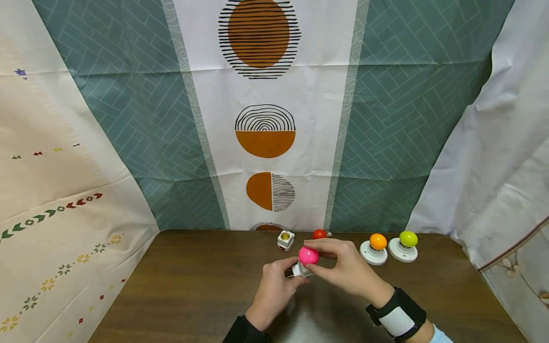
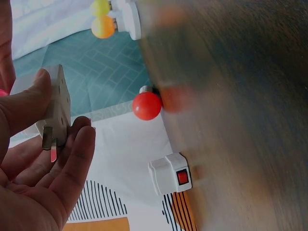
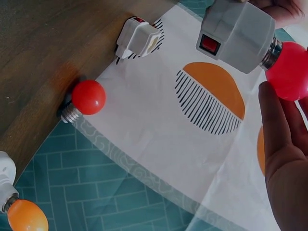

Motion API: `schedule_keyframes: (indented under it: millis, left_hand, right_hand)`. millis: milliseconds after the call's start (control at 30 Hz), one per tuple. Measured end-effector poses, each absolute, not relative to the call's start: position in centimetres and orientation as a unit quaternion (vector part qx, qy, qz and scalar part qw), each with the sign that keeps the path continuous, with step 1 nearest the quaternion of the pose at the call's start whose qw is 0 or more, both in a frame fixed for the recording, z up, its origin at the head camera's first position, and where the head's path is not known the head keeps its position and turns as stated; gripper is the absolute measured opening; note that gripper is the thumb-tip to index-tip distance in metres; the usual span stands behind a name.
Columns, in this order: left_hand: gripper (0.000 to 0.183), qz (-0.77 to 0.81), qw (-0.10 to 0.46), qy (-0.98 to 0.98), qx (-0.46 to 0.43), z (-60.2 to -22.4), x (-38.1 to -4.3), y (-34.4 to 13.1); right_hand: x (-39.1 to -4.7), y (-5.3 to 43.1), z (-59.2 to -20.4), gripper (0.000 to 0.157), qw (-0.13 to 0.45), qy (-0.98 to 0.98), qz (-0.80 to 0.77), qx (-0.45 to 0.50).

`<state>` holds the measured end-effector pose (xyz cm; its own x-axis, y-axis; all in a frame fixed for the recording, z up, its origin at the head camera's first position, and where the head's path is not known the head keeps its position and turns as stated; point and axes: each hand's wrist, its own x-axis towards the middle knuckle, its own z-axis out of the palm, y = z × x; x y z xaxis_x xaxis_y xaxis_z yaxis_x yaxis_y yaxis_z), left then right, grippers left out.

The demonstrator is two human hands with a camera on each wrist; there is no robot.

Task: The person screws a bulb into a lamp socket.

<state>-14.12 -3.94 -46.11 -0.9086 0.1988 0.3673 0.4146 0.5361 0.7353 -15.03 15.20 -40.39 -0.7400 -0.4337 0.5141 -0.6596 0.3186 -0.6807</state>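
A glossy, ball-shaped pink bulb [image 1: 309,256] sits at the mouth of a boxy lamp holder [image 1: 302,271] in hard white plastic, both raised over the dark wood-grain counter [image 1: 193,286]. The left fingers [image 1: 284,263] are closed to the holder's width, pinching it against the thumb; the right fingers [image 1: 323,245] curl round the bulb, spread just as wide as its dome.

The joined pair's long axis runs slantwise between the two sets of fingers: flat metal prongs [image 2: 49,143] point toward the left palm, the dome toward the right fingers.

The right wrist view alone shows a red rocker switch [image 3: 210,44] on the held holder and a strip of silvery collar [image 3: 272,53] between it and the bulb; how deep the thread sits is hard to judge. The left wrist view shows the prongs best but nearly crops out the bulb.

Beyond the fingers stand a second white holder [image 1: 285,240] and a loose red bulb [image 1: 319,234]; right of the right fingers, orange [image 1: 378,241] and yellow-green bulbs [image 1: 408,238] top round white bases [image 1: 372,259].
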Motion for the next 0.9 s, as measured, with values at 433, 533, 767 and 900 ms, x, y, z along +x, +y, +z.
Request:
schedule_keyframes:
  millis: [433, 533, 767, 900]
  left_hand:
    - [0.04, -0.449, 0.101, -0.87, -0.177, -46.07, -14.08, -3.82]
    - [0.041, -0.45, 0.097, -0.87, -0.178, -46.04, -14.08, -3.8]
    - [0.042, -0.446, 0.091, -0.872, -0.177, -45.9, -14.09, -3.82]
    - [0.042, -0.445, 0.095, -0.873, -0.175, -45.88, -13.99, -3.83]
  right_hand:
    - [-14.91, 15.31, -40.46, 0.055, 0.123, -0.807, 0.475, 0.329]
    - [-15.04, 15.39, -40.34, 0.055, 0.118, -0.803, 0.466, 0.353]
    - [-15.24, 15.47, -40.38, 0.048, 0.123, -0.792, 0.45, 0.393]
    - [-15.26, 15.39, -40.62, 0.044, 0.133, -0.791, 0.456, 0.387]
